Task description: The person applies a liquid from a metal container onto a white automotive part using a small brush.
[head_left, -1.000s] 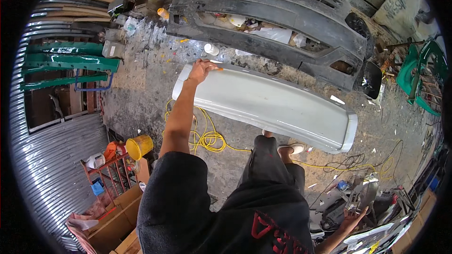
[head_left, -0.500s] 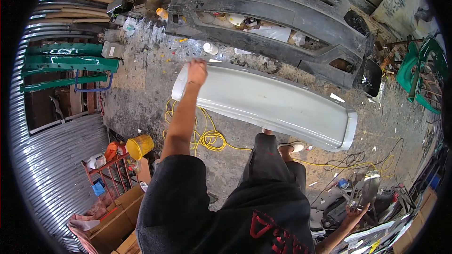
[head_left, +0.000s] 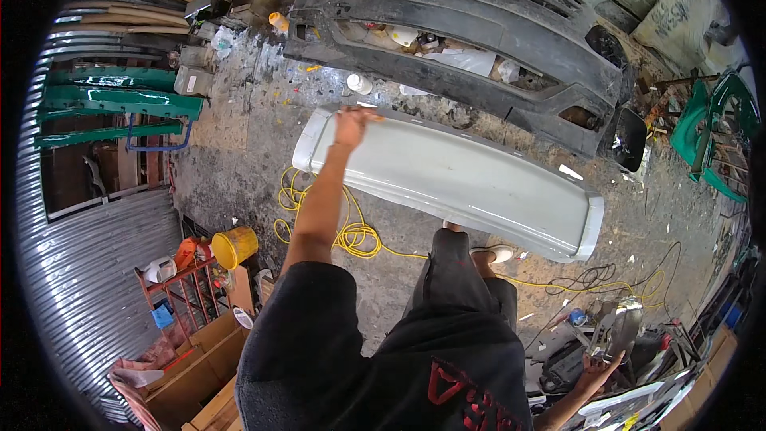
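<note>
A long, glossy off-white vehicle panel [head_left: 463,164] spans the middle, its left end farther from me than its right. My left hand [head_left: 351,124] is over the panel's far left part, with at least one finger stretched to the right. I see nothing held in it, and whether it touches the surface is unclear. At the lower right, my right hand [head_left: 598,369] is around the lower end of a shiny grey metallic, cup-like thing [head_left: 625,327]. Its exact kind does not show. The fingers are partly hidden by that thing.
Beyond the panel lies a large dark bumper [head_left: 479,56]. A yellow cord [head_left: 355,239] coils on the floor. A yellow bucket [head_left: 234,248] and red rack [head_left: 191,295] stand at left, near green painted parts [head_left: 120,102]. Scrap pieces [head_left: 574,347] are piled at lower right.
My left hand has moved right along the panel's far edge, and its fingers now reach out rightward. My right hand and the grey thing have shifted slightly toward me together.
</note>
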Motion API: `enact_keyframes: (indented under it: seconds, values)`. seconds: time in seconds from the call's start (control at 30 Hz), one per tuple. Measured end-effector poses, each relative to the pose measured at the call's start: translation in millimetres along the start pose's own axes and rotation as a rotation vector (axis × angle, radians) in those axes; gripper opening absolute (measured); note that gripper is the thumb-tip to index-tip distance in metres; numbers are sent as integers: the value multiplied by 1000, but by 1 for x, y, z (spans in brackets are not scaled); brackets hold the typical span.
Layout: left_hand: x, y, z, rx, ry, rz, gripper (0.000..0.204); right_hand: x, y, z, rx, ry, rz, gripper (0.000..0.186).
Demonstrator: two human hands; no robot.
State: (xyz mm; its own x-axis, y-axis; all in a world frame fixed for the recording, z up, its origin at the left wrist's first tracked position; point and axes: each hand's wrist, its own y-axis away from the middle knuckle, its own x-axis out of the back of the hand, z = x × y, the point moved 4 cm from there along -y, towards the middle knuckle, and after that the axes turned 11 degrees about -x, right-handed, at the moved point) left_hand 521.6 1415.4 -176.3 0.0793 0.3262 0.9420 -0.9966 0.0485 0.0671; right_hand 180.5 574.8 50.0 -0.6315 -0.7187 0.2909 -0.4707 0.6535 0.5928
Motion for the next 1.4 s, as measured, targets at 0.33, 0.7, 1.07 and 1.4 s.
enact_keyframes:
  seconds: [0.33, 0.7, 1.07, 1.4]
  values:
    - [-3, -3, 19, 44, -320, -30, 28, -19, 2, -11, 26, -5, -2, 64]
    - [-99, -12, 348, -280, 417, 59, 17, -19, 1, -4, -78, -192, 29, 58]
    - [-39, 47, 3, 223, 659, 498, 12, -41, -14, -7, -42, -88, -82, 62]
    - [-14, 53, 111, 36, -289, 245, 17, -25, -22, -11, -158, -205, 58, 59]
